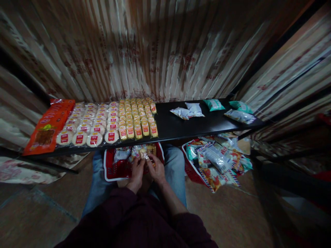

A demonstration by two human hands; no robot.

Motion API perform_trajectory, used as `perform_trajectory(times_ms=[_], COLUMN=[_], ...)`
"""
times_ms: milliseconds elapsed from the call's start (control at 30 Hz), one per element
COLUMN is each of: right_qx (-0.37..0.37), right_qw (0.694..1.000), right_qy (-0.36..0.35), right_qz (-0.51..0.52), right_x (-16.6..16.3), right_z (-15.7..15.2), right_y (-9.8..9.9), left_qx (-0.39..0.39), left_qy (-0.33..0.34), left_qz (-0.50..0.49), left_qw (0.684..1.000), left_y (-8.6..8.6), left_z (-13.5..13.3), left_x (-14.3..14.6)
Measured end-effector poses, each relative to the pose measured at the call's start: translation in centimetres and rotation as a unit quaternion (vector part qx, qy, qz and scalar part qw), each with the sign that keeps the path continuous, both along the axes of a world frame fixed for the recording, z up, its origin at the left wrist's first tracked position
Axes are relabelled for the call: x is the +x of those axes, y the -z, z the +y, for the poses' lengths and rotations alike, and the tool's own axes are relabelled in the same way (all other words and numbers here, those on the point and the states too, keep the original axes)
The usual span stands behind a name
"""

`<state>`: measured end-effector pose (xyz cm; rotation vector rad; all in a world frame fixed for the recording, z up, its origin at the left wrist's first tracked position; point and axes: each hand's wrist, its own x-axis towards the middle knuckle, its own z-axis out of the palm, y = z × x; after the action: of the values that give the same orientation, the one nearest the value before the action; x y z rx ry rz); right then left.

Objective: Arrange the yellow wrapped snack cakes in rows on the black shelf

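Note:
My left hand [137,171] and my right hand [157,169] are close together above a red basket [110,171] with a white rim, between my knees. Their fingers are closed on a small snack cake in a clear, shiny wrapper [143,153]. Under and around it in the basket lie more wrapped cakes [152,148] and a white snack bag [122,154]. In front of the basket, on the black shelf [168,129], yellow wrapped cakes [138,129] stand in tight rows.
Round white wrapped cakes [93,138] and orange packets [46,129] fill the shelf's left. White bags [194,109] and green bags [214,104] lie on its right. A second red basket [190,168] heaped with snack bags [216,160] sits by my right knee. Patterned curtain [155,51] hangs behind.

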<state>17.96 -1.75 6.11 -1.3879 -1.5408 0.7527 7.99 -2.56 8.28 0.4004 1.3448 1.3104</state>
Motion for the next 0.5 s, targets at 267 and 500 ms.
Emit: perform_trajectory(times_ms=[267, 500], right_qx=[-0.05, -0.09], right_qw=[0.993, 0.978], right_qy=[-0.007, -0.013], right_qz=[0.11, 0.19], right_x=[-0.2, -0.2], right_z=[0.0, 0.3], right_y=[0.4, 0.8], left_qx=[0.03, 0.098], left_qy=[0.006, 0.057], left_qz=[0.143, 0.237], left_qw=[0.989, 0.965], left_y=[-0.4, -1.5], left_z=[-0.2, -1.4], left_x=[-0.1, 0.4])
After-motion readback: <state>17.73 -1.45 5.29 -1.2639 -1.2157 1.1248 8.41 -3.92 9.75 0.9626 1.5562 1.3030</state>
